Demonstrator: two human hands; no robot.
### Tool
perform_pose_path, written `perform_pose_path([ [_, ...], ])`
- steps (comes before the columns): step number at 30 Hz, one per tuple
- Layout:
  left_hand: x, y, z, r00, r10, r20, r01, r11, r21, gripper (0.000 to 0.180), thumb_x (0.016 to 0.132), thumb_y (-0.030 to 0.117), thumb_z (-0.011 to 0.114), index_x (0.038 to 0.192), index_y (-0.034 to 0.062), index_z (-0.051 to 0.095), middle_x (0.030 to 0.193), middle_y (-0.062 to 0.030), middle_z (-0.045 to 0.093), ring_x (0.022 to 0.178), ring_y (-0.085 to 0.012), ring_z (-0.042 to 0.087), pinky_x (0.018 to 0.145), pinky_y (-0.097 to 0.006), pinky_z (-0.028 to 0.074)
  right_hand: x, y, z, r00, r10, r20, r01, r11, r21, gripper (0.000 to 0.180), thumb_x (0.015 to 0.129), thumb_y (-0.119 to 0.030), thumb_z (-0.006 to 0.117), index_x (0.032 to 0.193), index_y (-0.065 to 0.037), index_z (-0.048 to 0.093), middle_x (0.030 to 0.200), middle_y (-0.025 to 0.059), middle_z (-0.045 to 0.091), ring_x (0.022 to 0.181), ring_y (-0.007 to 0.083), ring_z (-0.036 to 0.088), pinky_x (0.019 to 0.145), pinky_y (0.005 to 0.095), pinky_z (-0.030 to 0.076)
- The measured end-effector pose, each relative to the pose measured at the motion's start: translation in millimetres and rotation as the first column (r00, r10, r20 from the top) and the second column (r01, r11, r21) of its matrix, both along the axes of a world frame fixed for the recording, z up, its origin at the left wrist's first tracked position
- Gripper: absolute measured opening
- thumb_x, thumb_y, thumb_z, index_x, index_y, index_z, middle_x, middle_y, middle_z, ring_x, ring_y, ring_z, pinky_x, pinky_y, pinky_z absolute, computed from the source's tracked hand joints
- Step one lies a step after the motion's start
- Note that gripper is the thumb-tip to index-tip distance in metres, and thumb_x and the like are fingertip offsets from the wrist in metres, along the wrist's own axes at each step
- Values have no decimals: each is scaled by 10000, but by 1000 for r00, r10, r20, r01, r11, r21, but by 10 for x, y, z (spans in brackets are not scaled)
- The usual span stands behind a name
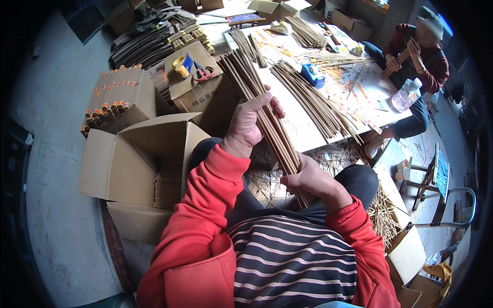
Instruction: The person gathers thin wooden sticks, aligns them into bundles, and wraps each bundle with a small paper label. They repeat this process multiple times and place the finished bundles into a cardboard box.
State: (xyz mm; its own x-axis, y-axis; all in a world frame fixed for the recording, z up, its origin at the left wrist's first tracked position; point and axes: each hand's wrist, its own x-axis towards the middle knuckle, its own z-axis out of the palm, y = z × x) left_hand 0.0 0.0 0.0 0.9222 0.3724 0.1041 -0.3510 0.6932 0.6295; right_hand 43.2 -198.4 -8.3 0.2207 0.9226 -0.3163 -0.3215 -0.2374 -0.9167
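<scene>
A bundle of long thin brown sticks (pixel 270 127), like incense sticks, slants across my lap toward the far left. My left hand (pixel 251 122) wraps round its upper middle, with the thumb lying over the sticks. Nearer to me, my right hand (pixel 311 179) grips the bundle's lower part, its thumb across the front. The far ends fan out slightly above the left hand. On the white table (pixel 377 117) just beyond lies a loose row of similar sticks (pixel 313 100). The palm sides of both hands are hidden.
An open cardboard box (pixel 110 172) stands at my left. Behind it are stacked wrapped bundles (pixel 110 92) and a box bearing scissors (pixel 204 73) and a tape dispenser (pixel 183 65). A blue tape dispenser (pixel 313 75) and plastic bottle (pixel 406 95) stand on the table. Another person (pixel 418 56) sits far right.
</scene>
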Motion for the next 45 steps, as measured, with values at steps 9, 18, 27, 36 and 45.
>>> perform_pose_path([
  [9, 161, 39, 32, 952, 261, -163, -252, 965, 74, 118, 779, 64, 625, 881, 34, 577, 690, -62, 569, 622, -188, 582, 585, -326, 502, 44, 22, -89, 944, -75, 322, 105, 991, -77, 297, 722, -20, 626, 984, 30, 496, 702, 67, 559, 556, 143, 566, 527, 251, 479],
  [18, 150, 256, 102, 977, -58, 204, 85, 988, -126, 197, 788, 43, 608, 977, 62, 553, 730, -84, 568, 672, -221, 569, 642, -361, 490, 113, -73, -52, 948, 217, -233, -207, 976, 65, 273, 727, -4, 640, 960, -7, 498, 690, 32, 521, 524, 101, 524, 465, 240, 446],
  [27, 216, 187, 44, 933, 324, -160, -304, 943, 137, 133, 777, 42, 604, 904, 14, 577, 709, -84, 568, 630, -204, 572, 590, -339, 490, 26, -9, -209, 588, -40, 808, 176, 981, -80, 285, 750, -49, 627, 972, 21, 462, 716, 101, 565, 600, 189, 582, 521, 342, 452],
  [36, 276, 245, 82, 932, 327, -156, -325, 945, 39, 79, 738, 45, 598, 772, -23, 578, 604, -75, 527, 510, -181, 530, 489, -326, 464, 3, -50, -176, 974, -5, 228, 23, 997, -79, 298, 750, -98, 665, 968, -7, 483, 705, 31, 525, 531, 117, 528, 491, 258, 445],
  [45, 255, 315, 101, 944, 287, -164, -277, 957, 82, 60, 736, 34, 595, 757, -19, 573, 620, -88, 558, 554, -205, 563, 552, -326, 481, 31, -62, -338, 862, -75, 501, 128, 989, -73, 228, 740, -56, 624, 907, -3, 478, 673, 108, 563, 569, 235, 598, 506, 346, 470],
])
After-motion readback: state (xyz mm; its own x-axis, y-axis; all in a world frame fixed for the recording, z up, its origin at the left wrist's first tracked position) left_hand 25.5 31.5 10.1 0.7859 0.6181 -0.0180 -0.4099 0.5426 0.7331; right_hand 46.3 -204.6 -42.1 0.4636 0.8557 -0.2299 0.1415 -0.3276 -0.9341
